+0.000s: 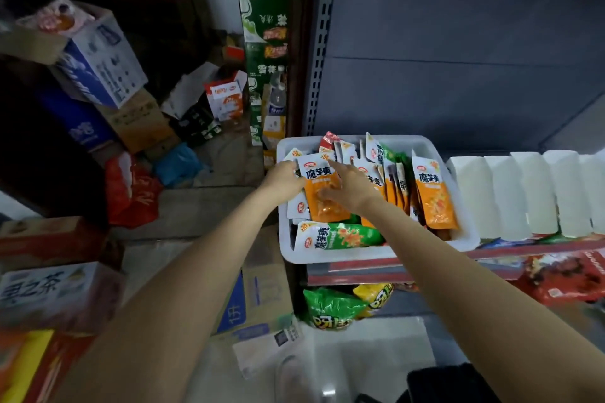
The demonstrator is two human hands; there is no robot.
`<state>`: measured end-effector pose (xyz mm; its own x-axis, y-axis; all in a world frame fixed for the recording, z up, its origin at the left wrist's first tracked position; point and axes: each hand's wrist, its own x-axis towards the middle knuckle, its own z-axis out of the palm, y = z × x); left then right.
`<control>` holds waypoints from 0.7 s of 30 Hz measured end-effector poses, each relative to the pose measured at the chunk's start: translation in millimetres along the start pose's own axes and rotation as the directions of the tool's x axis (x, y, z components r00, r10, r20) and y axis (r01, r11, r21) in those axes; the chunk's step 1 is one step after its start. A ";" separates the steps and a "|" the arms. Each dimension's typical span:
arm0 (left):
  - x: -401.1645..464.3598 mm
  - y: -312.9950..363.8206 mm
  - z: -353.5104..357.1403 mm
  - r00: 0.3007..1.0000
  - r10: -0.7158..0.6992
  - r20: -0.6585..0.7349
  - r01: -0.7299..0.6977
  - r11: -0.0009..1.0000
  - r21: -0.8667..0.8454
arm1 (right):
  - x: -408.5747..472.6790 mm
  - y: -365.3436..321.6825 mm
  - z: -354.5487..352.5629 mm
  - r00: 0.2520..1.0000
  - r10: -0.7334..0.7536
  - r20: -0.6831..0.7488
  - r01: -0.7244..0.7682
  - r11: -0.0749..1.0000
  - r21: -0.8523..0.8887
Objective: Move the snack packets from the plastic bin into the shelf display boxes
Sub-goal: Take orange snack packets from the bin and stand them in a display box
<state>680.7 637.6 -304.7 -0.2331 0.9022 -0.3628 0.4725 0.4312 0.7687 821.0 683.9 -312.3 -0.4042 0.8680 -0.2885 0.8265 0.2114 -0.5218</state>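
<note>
Orange, green and white packets in a white bin

The bin [366, 255] was white; its packets were mostly orange [327, 203] with white tops and dark lettering, one lying green [340, 235] with an orange splash. White blocks [523, 193] lined the grey shelf [458, 42]. Below sat a green-and-yellow bag [330, 307] and red packs [569, 275], their print blurred, perhaps brownish. A red bag [131, 193] lay on the floor.
</note>
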 end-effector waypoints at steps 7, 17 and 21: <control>17.8 2.2 13.0 0.995 -0.064 -0.080 0.048 0.982 -0.184 | 10.8 3.2 9.9 0.998 -0.047 -0.034 0.049 0.997 0.067; 20.4 42.4 17.4 0.942 0.127 -0.312 -0.248 0.888 -0.387 | 15.6 20.3 -42.9 0.962 0.007 -0.271 0.186 0.709 0.680; 28.8 74.0 32.2 0.943 0.119 -0.311 -0.248 0.874 -0.419 | 19.8 39.0 -79.3 0.970 -0.006 -0.243 0.195 0.613 0.766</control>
<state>736.3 695.8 -275.2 -0.4278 0.8996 -0.0873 0.1145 0.1498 0.9821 876.3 745.0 -274.6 -0.3017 0.9499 -0.0818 0.1277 -0.0448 -0.9908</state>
